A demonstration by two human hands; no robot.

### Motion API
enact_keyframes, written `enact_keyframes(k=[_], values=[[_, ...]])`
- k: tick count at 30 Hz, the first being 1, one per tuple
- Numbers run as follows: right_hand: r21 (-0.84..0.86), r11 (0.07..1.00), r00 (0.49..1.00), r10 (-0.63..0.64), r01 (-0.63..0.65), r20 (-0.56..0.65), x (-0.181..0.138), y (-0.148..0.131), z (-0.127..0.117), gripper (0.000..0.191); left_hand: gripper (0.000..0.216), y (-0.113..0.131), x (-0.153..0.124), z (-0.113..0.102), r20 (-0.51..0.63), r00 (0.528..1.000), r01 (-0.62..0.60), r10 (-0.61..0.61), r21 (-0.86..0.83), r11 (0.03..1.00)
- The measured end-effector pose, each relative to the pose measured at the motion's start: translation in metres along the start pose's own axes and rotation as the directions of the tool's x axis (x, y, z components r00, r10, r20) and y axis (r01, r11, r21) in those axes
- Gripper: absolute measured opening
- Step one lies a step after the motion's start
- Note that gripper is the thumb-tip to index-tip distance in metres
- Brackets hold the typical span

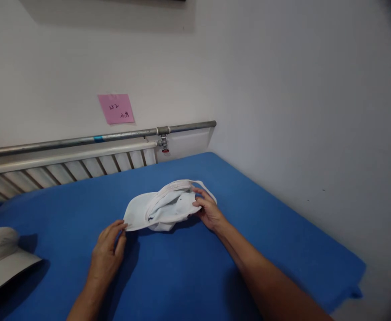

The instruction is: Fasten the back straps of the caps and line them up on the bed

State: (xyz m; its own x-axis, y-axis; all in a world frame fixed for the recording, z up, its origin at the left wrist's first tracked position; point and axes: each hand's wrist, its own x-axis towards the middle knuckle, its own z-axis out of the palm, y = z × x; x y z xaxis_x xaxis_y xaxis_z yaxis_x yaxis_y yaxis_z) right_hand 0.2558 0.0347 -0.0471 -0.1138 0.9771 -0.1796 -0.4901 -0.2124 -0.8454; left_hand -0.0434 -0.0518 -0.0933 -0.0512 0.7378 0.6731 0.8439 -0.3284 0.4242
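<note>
Basically, white cap [175, 206] is mid-tbl, slung btwn both hands, inside facing up, peak [137, 211] pointing L, strap [206, 191] at the R end. L hand [107, 249]: thumb + fingers [117, 226] nearly together, pinching the near front corner of the peak; rest of the cap lies R of those fingertips. R hand [210, 213]: fingers bent inside the back rim by the strap, thumb side partly hidden, so the rim sits in the grip w/ only a small gap; rest of the cap extends L of it. Can't tell if the cap's underside touches the blue cloth [195, 276]. 2nd hat [1, 252], pale, is at the L edge, well apart from the cap, cut off by the frame.
</note>
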Motion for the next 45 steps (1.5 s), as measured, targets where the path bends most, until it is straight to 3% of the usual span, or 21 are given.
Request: enact_keyframes(k=[3, 6, 10, 13, 17, 21, 22, 24, 27, 30, 34, 38, 42, 45], values=[[0.003, 1.000, 0.999, 0.027, -0.028, 0.037, -0.008, 0.003, 0.009, 0.037, 0.032, 0.020, 0.002, 0.000, 0.008, 1.000, -0.004, 0.005, -0.012, 1.000], [0.007, 0.998, 0.995, 0.067, -0.067, 0.069, -0.018, 0.009, 0.018, 0.028, 0.046, 0.051, 0.002, 0.002, 0.084, 0.996, -0.011, 0.024, -0.159, 0.987], [0.017, 0.994, 0.984, 0.109, -0.112, 0.141, -0.034, 0.017, 0.030, 0.022, 0.055, 0.077, -0.001, 0.011, 0.163, 0.985, 0.115, -0.058, -0.366, 0.924], [-0.007, 0.993, 0.948, 0.118, -0.122, 0.296, -0.044, 0.018, 0.036, 0.019, 0.047, 0.077, -0.005, 0.016, 0.229, 0.973, 0.089, 0.006, -0.401, 0.912], [-0.110, 0.990, 0.844, 0.131, -0.086, 0.521, -0.046, 0.006, 0.029, 0.014, 0.035, 0.066, -0.005, 0.011, 0.290, 0.947, -0.021, 0.137, -0.369, 0.929], [-0.262, 0.963, 0.792, 0.209, -0.065, 0.574, -0.032, -0.009, 0.007, 0.010, 0.030, 0.060, 0.000, -0.002, 0.352, 0.913, -0.079, 0.209, -0.349, 0.934], [-0.288, 0.955, 0.792, 0.224, -0.063, 0.568, -0.027, -0.011, 0.000, 0.007, 0.031, 0.059, 0.001, -0.005, 0.381, 0.900, -0.067, 0.213, -0.360, 0.930], [-0.298, 0.954, 0.841, 0.197, -0.045, 0.504, -0.016, -0.013, -0.010, 0.003, 0.033, 0.058, 0.002, -0.012, 0.443, 0.875, -0.011, 0.196, -0.386, 0.922], [-0.225, 0.973, 0.943, 0.036, 0.042, 0.331, -0.003, -0.011, -0.016, 0.008, 0.033, 0.058, 0.004, -0.020, 0.487, 0.854, 0.059, 0.185, -0.444, 0.894], [-0.217, 0.967, 0.970, -0.080, 0.131, 0.229, -0.001, -0.009, -0.008, 0.010, 0.032, 0.061, 0.006, -0.026, 0.499, 0.845, 0.110, 0.191, -0.512, 0.852], [-0.458, 0.865, 0.949, -0.064, 0.207, 0.308, -0.016, -0.004, 0.013, 0.023, 0.031, 0.072, 0.006, -0.027, 0.548, 0.793, 0.053, 0.267, -0.498, 0.866], [-0.584, 0.764, 0.908, -0.006, 0.275, 0.420, -0.027, 0.002, 0.026, 0.034, 0.035, 0.078, 0.001, -0.019, 0.594, 0.731, -0.049, 0.335, -0.443, 0.895], [-0.705, 0.510, 0.857, -0.147, 0.494, 0.494, -0.029, 0.009, 0.025, 0.040, 0.035, 0.075, -0.003, -0.011, 0.594, 0.730, -0.109, 0.337, -0.386, 0.916], [-0.775, 0.367, 0.857, -0.186, 0.514, 0.481, -0.023, 0.015, 0.024, 0.037, 0.033, 0.075, -0.004, -0.007, 0.610, 0.719, -0.131, 0.333, -0.351, 0.927]])
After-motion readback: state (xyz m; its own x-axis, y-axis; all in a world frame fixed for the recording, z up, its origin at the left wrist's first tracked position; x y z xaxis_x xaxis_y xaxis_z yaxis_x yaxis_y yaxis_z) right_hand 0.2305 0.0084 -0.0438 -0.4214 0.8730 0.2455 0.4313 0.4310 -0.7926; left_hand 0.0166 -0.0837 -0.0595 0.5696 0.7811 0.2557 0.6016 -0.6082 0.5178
